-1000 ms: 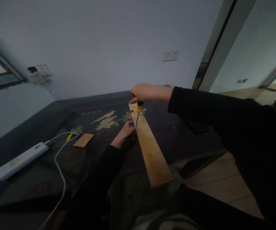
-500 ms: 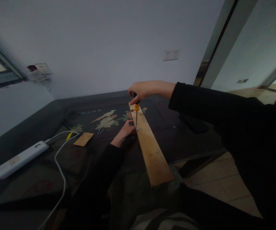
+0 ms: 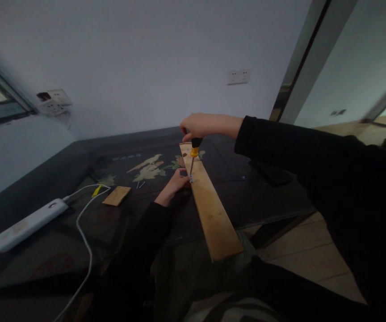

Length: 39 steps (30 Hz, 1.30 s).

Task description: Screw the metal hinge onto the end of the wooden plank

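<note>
A long wooden board [image 3: 213, 210] lies on the dark table, its near end jutting past the edge over my lap. My right hand [image 3: 196, 126] grips a screwdriver [image 3: 194, 152] with a black and yellow handle from above. The shaft slants down to a small shiny metal piece [image 3: 190, 179] at the board's left edge; its exact kind is too small to tell. My left hand [image 3: 177, 181] is closed at that edge, thumb and finger pinching the metal piece against the board. The other fingers are partly hidden beside the board.
On the left lie a small wooden piece [image 3: 117, 196], a couple of thin screws or nails [image 3: 140, 184] and a white power strip [image 3: 28, 226] with its cable [image 3: 86, 241]. A dark flat object [image 3: 273, 173] rests at right. The wall with sockets [image 3: 238, 77] stands behind.
The screwdriver's handle has tipped to the right, and more of it shows below my right hand, whose fingers have shifted on it. My left hand and the board have stayed put.
</note>
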{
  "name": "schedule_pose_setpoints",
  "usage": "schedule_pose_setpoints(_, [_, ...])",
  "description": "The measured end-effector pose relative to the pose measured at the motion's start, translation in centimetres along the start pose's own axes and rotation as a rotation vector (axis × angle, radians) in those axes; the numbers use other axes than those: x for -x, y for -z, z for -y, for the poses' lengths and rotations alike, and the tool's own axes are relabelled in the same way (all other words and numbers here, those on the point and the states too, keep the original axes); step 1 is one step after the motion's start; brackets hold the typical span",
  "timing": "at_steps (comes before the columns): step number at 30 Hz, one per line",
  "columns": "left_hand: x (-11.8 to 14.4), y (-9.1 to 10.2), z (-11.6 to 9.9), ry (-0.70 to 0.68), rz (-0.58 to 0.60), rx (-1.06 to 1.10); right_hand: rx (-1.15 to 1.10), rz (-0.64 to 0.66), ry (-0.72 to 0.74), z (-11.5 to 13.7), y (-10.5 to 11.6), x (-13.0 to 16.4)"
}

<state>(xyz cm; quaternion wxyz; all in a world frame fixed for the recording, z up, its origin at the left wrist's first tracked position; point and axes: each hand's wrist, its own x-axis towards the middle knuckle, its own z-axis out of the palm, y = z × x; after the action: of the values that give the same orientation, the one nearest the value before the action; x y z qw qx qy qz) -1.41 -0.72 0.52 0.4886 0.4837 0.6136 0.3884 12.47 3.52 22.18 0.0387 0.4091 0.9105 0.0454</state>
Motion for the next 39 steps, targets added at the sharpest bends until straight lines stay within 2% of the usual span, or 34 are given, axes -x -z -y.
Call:
schedule_pose_setpoints(5, [-0.2,0.0,0.1,0.006,0.009,0.007,-0.069,0.010,0.146,-0.5,0.0,0.0])
schedule_pose_setpoints(10, [-0.3,-0.1,0.2,-0.010,0.000,0.029,-0.054,0.047,-0.011,-0.8,-0.1,-0.1])
schedule_pose_setpoints(13, [-0.3,-0.1,0.2,-0.010,-0.002,0.036,-0.085,0.041,0.036,-0.8,0.0,0.1])
schedule_pose_setpoints(18, [-0.1,0.0,0.2,-0.001,-0.005,0.025,-0.134,-0.030,0.112,-1.3,0.5,0.0])
schedule_pose_setpoints(24, [0.4,0.0,-0.1,-0.032,0.015,0.029,-0.279,-0.207,0.132,-2.2,0.4,0.5])
schedule_pose_setpoints(29, [0.5,0.1,-0.2,-0.016,0.023,0.008,-0.523,-0.334,0.045,-3.0,-1.5,2.6])
schedule_pose_setpoints(32, [0.5,0.1,-0.2,-0.013,0.029,-0.017,-0.669,-0.362,0.014,-3.6,-3.2,3.8])
schedule_pose_setpoints(39, [0.1,-0.1,-0.2,-0.003,0.017,-0.017,-0.766,-0.392,-0.009,-3.7,-5.5,6.2])
